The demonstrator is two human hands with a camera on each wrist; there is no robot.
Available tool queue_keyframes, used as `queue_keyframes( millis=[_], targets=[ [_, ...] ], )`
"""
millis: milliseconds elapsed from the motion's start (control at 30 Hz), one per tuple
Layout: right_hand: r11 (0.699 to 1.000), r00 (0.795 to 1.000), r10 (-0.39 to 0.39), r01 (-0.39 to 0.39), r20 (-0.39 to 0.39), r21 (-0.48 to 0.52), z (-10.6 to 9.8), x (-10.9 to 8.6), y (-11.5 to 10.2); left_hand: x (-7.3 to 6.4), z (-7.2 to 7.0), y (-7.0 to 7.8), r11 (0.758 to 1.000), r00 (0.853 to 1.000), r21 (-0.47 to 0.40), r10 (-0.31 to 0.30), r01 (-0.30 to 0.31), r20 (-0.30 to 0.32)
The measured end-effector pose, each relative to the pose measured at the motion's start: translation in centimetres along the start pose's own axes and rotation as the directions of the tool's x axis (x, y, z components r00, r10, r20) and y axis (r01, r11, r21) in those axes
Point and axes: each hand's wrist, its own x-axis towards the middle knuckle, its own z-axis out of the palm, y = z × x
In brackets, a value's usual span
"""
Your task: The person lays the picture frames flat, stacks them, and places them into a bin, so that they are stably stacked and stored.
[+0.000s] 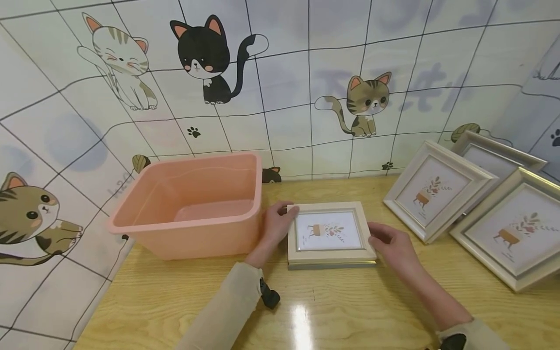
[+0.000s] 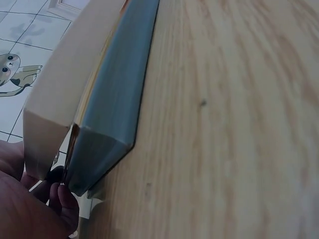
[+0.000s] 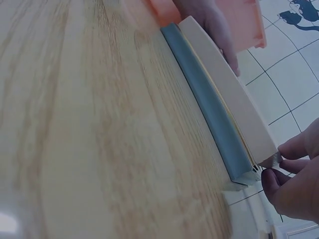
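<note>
A cream picture frame (image 1: 329, 231) with a plant print lies on a blue-grey frame (image 2: 112, 94), whose side shows beneath it along the near edge. My left hand (image 1: 278, 223) grips the cream frame's left end, thumb on top and fingers lower down beside the stack. At the opposite end, my right hand (image 1: 395, 248) pinches the cream frame's side; in the right wrist view its thumb and fingers close on the corner. The top frame looks slightly lifted at the left corner in the left wrist view.
Left of the stack stands a pink plastic tub (image 1: 197, 240). Several framed prints lean together at the right, among them a cream frame (image 1: 437, 189) and a larger front one (image 1: 520, 233). Behind the wooden table (image 1: 341, 311) rises a cat-patterned wall covering (image 1: 284, 87).
</note>
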Motion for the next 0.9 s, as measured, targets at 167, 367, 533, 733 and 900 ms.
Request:
queue_keyframes(
  millis=[167,367,533,733,900],
  targets=[
    [1.000,1.000,0.011,-0.011,-0.010,0.010,0.30,0.07,-0.08,0.08,-0.09,-0.31,1.000,1.000,-0.008,0.016,-0.016,0.007],
    [1.000,1.000,0.019,-0.019,-0.021,-0.004,0.58,0.07,0.00,-0.14,-0.19,-0.55,0.999,0.999,-0.005,0.040,-0.040,0.033],
    [1.000,1.000,0.019,-0.020,-0.020,-0.016,0.66,0.03,-0.07,-0.26,-0.39,-0.51,0.998,0.998,0.032,0.058,-0.060,0.040],
    [1.000,1.000,0.021,-0.021,-0.013,-0.010,0.63,0.07,0.15,-0.29,-0.45,-0.42,0.995,0.997,0.069,0.075,-0.077,0.034],
    [0.999,1.000,0.009,-0.009,-0.004,-0.032,0.47,0.11,0.51,-0.27,-0.50,-0.59,0.993,0.996,0.088,0.075,-0.079,0.048]
  ],
)
